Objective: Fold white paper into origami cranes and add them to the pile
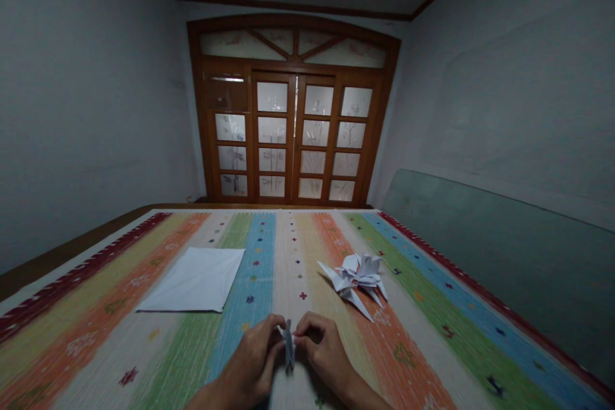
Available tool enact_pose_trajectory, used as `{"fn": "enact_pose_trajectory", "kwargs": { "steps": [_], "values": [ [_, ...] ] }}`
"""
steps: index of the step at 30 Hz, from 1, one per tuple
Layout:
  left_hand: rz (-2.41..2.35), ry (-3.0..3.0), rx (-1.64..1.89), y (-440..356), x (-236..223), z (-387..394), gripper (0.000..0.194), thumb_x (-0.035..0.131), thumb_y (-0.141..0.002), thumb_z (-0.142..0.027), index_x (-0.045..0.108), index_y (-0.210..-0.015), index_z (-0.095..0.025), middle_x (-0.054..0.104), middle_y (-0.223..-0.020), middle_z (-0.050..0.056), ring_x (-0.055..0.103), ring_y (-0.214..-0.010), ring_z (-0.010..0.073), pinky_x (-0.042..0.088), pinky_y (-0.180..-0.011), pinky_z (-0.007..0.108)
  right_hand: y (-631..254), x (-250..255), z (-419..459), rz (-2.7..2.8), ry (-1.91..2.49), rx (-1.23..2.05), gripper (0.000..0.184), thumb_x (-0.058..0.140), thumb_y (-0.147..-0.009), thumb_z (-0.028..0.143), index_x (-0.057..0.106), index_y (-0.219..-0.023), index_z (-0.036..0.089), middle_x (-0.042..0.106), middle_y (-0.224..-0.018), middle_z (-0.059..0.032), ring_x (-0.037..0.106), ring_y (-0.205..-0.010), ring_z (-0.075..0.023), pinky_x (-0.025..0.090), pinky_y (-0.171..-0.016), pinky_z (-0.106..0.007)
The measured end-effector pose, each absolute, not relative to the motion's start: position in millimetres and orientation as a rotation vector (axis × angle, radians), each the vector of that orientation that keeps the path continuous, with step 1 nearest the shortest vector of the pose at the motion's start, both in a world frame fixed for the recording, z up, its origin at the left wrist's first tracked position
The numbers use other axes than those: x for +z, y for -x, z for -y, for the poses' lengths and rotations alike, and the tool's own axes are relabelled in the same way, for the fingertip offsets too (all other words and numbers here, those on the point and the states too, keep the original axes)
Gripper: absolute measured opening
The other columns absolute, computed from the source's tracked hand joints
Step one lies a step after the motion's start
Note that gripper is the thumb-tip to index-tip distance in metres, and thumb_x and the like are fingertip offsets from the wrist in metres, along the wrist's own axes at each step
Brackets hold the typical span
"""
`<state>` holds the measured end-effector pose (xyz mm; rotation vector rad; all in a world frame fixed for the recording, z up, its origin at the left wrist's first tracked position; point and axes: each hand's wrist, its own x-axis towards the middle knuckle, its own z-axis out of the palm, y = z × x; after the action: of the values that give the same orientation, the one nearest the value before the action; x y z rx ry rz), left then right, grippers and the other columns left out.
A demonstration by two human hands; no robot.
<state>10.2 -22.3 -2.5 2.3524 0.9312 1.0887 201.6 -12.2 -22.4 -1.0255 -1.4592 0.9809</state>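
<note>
Near the front middle of the table, a small narrow piece of folded paper stands on edge between my two hands. My left hand pinches it from the left with thumb and forefinger. From the right, the thumb and forefinger of my right hand are closed on its edge. The paper's far side and lower folds are hard to make out. Ahead and to the right lie several folded white paper figures in a pile, with pointed tips like origami cranes. A stack of white paper sheets rests ahead to the left.
A striped, multicoloured cloth covers the table. Along the right side runs a pale green panel, perhaps a bench or headboard. Wooden doors with glass panes stand beyond the table's far edge.
</note>
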Motion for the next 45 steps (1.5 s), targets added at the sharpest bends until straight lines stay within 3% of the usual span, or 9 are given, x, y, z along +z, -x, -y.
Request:
{"fn": "enact_pose_trajectory", "kwargs": {
  "steps": [6,11,14,21,25,33,38,45],
  "values": [
    [-0.995,-2.13,1.052,-11.3,-7.3,15.3,0.035,0.049,-0.099,-0.024,0.049,-0.134,-0.024,0.071,-0.075,-0.002,0.067,-0.07,0.0185,0.05,-0.078,0.031,-200.1,-18.5,11.6,1.332,0.953,1.126,0.028,0.08,-0.072,0.04,0.066,-0.065,0.016,0.063,-0.063,-0.0004,0.057,-0.06,-0.0146,0.045,-0.059,-0.024],
    [-1.039,-2.089,1.049,-11.6,-0.3,16.6,0.027,0.057,-0.096,-0.032,0.065,-0.121,-0.026,0.073,-0.1,0.006,0.068,-0.09,0.0236,0.051,-0.087,0.037,-199.0,-18.9,10.4,1.301,0.896,1.148,0.033,0.082,-0.07,0.045,0.066,-0.066,0.016,0.063,-0.064,0.0,0.057,-0.061,-0.014,0.044,-0.06,-0.024],
    [-0.985,-2.026,1.082,-13.3,3.9,18.7,0.024,0.059,-0.095,-0.032,0.065,-0.117,-0.025,0.069,-0.115,0.009,0.067,-0.102,0.025,0.051,-0.09,0.037,-199.0,-18.5,11.1,1.305,0.904,1.15,0.034,0.083,-0.07,0.047,0.067,-0.07,0.017,0.066,-0.069,-0.0013,0.06,-0.066,-0.016,0.047,-0.063,-0.025],
    [-0.959,-1.886,1.005,-18.2,0.8,17.2,0.015,0.06,-0.096,-0.034,0.058,-0.103,-0.022,0.068,-0.094,0.003,0.065,-0.086,0.0194,0.05,-0.081,0.03,-201.8,-10.7,14.8,1.477,0.943,0.918,0.017,0.068,-0.084,0.032,0.073,-0.094,0.019,0.07,-0.098,-0.008,0.068,-0.094,-0.0235,0.054,-0.081,-0.032],
    [-1.002,-1.832,1.058,-19.7,-2.1,12.2,0.019,0.062,-0.095,-0.039,0.057,-0.099,-0.021,0.065,-0.088,0.001,0.062,-0.076,0.017,0.048,-0.07,0.025,-205.7,-5.5,17.4,1.569,0.967,0.617,0.022,0.063,-0.085,0.022,0.07,-0.106,0.023,0.067,-0.111,-0.0088,0.064,-0.107,-0.0235,0.054,-0.085,-0.031],
    [-1.128,-1.961,1.066,-22.2,-2.2,17.4,0.017,0.063,-0.092,-0.037,0.057,-0.091,-0.021,0.058,-0.072,-0.005,0.051,-0.06,0.0139,0.038,-0.058,0.024,-213.2,-3.3,24.3,1.9,0.766,0.261,0.051,0.047,-0.082,-0.003,0.062,-0.123,0.025,0.065,-0.108,-0.0078,0.065,-0.099,-0.0193,0.055,-0.086,-0.03],
    [-1.147,-1.955,1.021,-23.4,1.4,18.9,0.018,0.061,-0.091,-0.038,0.057,-0.091,-0.021,0.057,-0.068,-0.005,0.052,-0.058,0.0147,0.037,-0.057,0.025,-215.5,0.1,24.4,2.013,0.841,0.1,0.047,0.048,-0.082,-0.003,0.062,-0.119,0.022,0.064,-0.106,-0.0093,0.063,-0.095,-0.021,0.056,-0.081,-0.032],
    [-1.213,-1.966,1.002,-24.7,7.4,24.5,0.014,0.062,-0.088,-0.035,0.059,-0.088,-0.021,0.06,-0.07,-0.003,0.056,-0.062,0.0169,0.04,-0.061,0.027,-217.5,2.9,22.5,1.974,0.803,-0.185,0.021,0.051,-0.089,0.004,0.064,-0.096,0.018,0.063,-0.095,-0.0099,0.061,-0.083,-0.0198,0.054,-0.069,-0.028]
  ]
}}
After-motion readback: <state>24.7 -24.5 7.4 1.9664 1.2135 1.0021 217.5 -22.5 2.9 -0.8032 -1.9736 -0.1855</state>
